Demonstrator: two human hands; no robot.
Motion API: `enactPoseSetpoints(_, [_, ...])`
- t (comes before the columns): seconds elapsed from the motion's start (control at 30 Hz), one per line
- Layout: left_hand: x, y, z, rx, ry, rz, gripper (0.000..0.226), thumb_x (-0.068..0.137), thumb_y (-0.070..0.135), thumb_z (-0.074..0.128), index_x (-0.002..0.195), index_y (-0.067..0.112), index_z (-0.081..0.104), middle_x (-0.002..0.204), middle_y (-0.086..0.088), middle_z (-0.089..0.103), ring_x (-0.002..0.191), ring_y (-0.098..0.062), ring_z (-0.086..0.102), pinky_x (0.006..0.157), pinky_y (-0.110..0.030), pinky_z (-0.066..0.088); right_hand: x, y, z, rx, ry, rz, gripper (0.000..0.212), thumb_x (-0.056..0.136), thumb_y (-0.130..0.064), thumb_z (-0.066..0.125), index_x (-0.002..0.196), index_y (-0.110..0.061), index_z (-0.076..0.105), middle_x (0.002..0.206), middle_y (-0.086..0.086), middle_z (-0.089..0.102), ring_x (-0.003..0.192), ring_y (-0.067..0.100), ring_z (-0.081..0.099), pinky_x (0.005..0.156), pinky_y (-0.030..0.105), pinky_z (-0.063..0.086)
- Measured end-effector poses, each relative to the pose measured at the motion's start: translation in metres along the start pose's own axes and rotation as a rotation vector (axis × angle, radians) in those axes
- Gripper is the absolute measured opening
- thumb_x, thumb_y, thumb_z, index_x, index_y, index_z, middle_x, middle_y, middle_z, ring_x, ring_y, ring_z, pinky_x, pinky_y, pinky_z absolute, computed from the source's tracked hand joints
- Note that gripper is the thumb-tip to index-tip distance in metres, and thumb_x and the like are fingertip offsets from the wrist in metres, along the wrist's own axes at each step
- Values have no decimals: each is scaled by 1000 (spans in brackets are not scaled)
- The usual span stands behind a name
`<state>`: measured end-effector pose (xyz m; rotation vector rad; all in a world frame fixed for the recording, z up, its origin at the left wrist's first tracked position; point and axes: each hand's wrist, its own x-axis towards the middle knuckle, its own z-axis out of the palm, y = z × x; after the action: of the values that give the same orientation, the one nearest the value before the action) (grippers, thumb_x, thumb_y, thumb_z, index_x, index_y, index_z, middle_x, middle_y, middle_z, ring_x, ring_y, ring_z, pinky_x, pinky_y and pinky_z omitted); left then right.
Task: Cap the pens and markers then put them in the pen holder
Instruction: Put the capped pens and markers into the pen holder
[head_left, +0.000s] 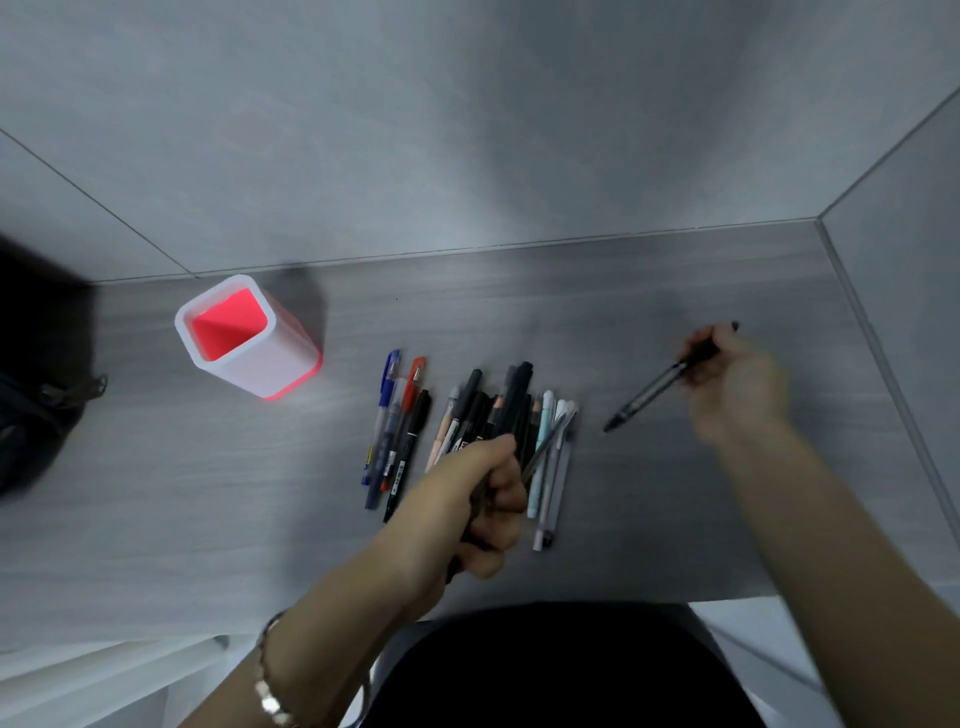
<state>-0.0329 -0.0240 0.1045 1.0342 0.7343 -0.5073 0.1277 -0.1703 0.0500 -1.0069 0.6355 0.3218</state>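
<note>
I see my left hand (480, 499) closed around a bundle of dark pens (511, 410), their printing too blurred to read. My right hand (737, 379) pinches a grey pen (647, 397). The pen holder (249, 338) stands far left of both hands on the tabletop (208, 493).

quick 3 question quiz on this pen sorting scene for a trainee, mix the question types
1. True or false: the pen holder already has pens standing in it.
2. Multiple choice: what does the right hand hold? A) a single dark pen B) the pen holder C) nothing
3. Short answer: what is the left hand gripping?

Key:
1. False. Its red inside shows nothing in it.
2. A. The pen is held apart from the pile, to its right.
3. A bunch of dark pens from the middle of the pile on the desk. A smaller group with the blue pen lies untouched to the left.
</note>
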Motion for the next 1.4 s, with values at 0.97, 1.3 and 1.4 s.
enactPoseSetpoints(0.97, [2,-2,-16,-452,-310,-18,7,72,28,54,70,22,57,110,3,60,79,-18,49,55,-25,40,-51,12,6,-148,-347,52,25,92,-23,45,71,-16,58,55,-8,63,53,4,60,52,16,51])
enactPoseSetpoints(1.3, [8,-5,-17,-386,-348,-24,17,79,27,42,73,23,57,113,3,53,83,-18,45,55,-25,40,-60,15,6,-255,-387,-11,24,92,-20,46,73,-14,59,64,-4,61,59,5,59,56,16,51])
enactPoseSetpoints(1.4, [9,-4,-16,-378,-350,-27,11,76,27,47,74,22,56,111,3,52,82,-17,46,53,-25,42,-62,16,8,-281,-395,-29,24,92,-19,46,73,-14,60,64,-4,60,58,5,59,56,16,51])
